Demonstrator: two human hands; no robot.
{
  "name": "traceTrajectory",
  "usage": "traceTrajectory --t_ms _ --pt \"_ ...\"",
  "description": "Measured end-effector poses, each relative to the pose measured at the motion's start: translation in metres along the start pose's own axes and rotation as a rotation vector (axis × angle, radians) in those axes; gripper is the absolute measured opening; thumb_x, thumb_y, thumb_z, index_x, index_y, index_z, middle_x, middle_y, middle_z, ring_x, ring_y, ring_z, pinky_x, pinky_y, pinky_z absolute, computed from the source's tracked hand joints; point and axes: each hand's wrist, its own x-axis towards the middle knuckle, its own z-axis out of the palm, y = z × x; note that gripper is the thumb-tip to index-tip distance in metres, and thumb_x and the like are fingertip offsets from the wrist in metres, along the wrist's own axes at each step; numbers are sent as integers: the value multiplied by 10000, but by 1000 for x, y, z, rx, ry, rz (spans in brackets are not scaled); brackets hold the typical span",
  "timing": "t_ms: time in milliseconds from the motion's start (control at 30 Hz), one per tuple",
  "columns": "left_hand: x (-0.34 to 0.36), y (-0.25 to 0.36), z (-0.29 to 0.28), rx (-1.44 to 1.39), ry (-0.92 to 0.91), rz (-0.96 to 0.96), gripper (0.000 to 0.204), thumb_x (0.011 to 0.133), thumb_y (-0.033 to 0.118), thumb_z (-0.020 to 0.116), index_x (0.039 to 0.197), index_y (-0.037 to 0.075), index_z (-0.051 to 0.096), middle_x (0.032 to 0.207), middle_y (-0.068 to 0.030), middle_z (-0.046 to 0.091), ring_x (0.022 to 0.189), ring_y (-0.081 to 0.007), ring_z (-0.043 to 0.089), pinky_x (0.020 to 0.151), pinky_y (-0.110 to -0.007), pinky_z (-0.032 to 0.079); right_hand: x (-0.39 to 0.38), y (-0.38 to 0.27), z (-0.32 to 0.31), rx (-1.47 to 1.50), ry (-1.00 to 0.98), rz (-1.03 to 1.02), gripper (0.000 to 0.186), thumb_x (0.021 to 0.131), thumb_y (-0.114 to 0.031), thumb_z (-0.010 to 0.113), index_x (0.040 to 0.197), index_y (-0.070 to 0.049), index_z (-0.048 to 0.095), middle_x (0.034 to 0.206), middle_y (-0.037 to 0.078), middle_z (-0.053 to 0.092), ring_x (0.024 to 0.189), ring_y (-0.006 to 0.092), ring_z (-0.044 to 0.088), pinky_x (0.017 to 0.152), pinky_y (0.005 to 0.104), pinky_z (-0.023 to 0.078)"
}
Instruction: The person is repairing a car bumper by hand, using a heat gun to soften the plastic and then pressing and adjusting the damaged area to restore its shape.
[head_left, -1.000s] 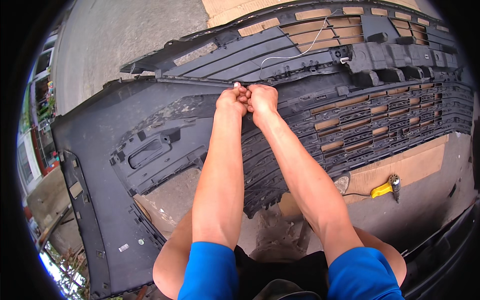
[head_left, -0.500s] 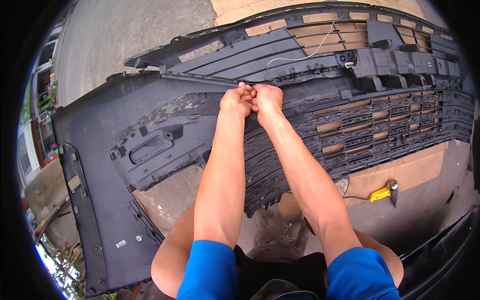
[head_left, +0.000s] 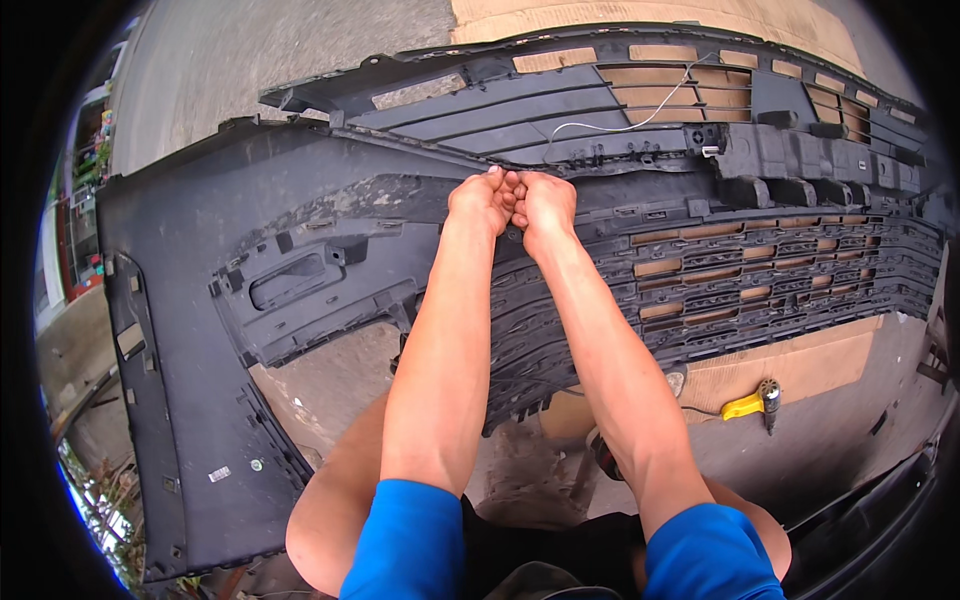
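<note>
A large black plastic car bumper lies inner side up before me, its slatted grille stretching off to the right. Both of my hands meet at its middle, on the seam below the long upper panel. My left hand is closed, with the thumb up on the bumper's edge. Right against it, my right hand is closed too, its fingers curled in at the same edge. What lies between the fingertips is hidden. A thin white wire rests over the upper panel, just beyond the hands.
Flat cardboard lies under the bumper, and more cardboard sits beyond it. On the concrete floor at right rests a yellow-handled corded power tool. A dark panel edges the lower right. My bare knees are bent beside the bumper.
The view has shifted slightly, so the bumper sits a little lower on its upper side. Both hands keep the same closed pose at the seam.
</note>
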Motion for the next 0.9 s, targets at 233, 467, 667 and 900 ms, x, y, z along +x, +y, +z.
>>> traceTrajectory --t_ms 233,467,667,900 --pt "2 0 -4 33 6 6 284 1042 191 398 870 15 541 735 -67 577 554 -150 500 468 -250 417 -1 -2 -3 -56 -49 10 179 925 -64 509 798 7 614 639 26 547 470 67 440 396 229 280" --pt "0 -3 -3 29 4 17 246 1029 181 438 881 21 552 753 -81 600 582 -164 536 483 -265 420 5 -11 -7 -545 -42 -161 198 887 -102 545 753 8 640 627 40 588 489 80 491 410 253 347" --pt "-21 -3 12 -52 117 38 120 992 118 518 900 58 565 777 -48 625 660 -154 609 534 -273 447 -6 -99 -3 -1666 -38 -1355 186 873 -204 616 990 -67 661 991 121 631 1012 293 569 832 424 460" --pt "-20 -5 10 -54 89 37 97 978 136 554 955 48 586 831 -67 657 710 -167 637 553 -285 460 11 -138 -21 -1984 -404 -949 251 921 -291 579 965 -56 655 913 189 678 926 351 649 841 476 463"
